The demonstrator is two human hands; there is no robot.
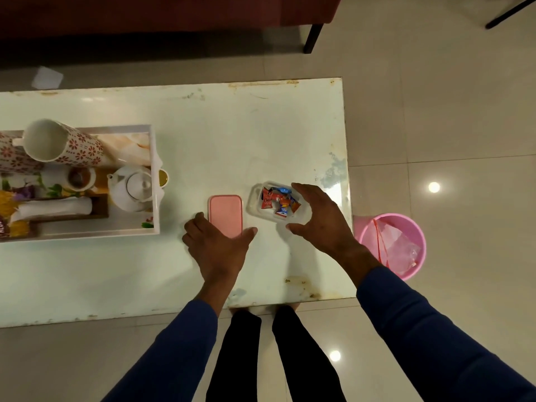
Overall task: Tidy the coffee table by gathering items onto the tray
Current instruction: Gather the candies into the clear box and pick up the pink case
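Note:
A pink lid lies flat on the coffee table, right of the white tray. My left hand straddles the lid's near end, with its fingers curled at the left edge and its thumb at the near right corner. A clear plastic box with several wrapped sweets inside stands just right of the lid. My right hand curves wide around the box's right side, thumb near and fingers far, with a small gap to it.
The tray holds a flowered jug, a white teapot, a cup and a tissue holder. A pink bin stands on the floor off the table's right end. A dark sofa runs beyond the table.

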